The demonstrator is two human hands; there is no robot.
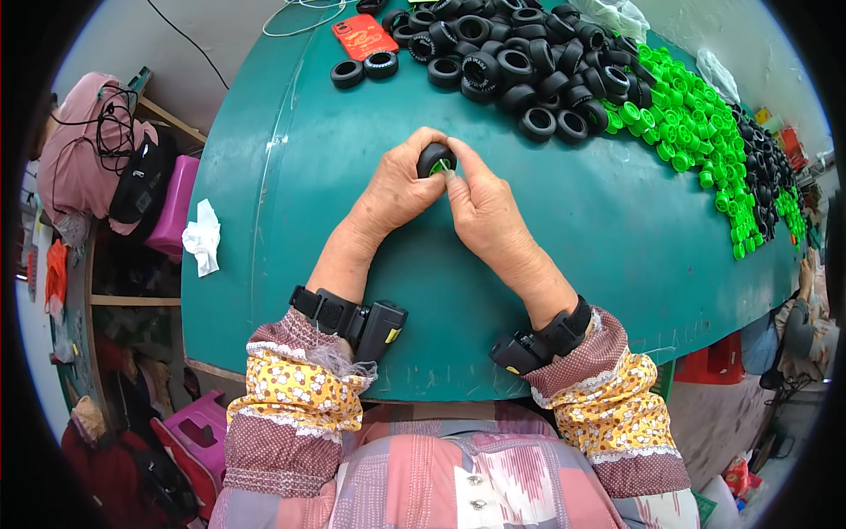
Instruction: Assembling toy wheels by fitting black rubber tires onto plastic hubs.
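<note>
small black tire point(428, 156) is being held over the green table point(617, 229), between left hand point(395, 183) and right hand point(485, 201); bright green hub point(443, 166) is being exposed at its centre. white sidewall lettering is being displayed on the tire pile point(520, 97). tire is being pinched by both hands, curled around it.

Wht tissue point(203, 238), blk bag point(137, 189) prob.

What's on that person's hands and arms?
The left hand and right hand wear no gloves. Each wrist has a black strap with a chunky black box marked with yellow. The sleeves have yellow flowery bands between dotted, dark reddish parts, with white lacy trim.
</note>
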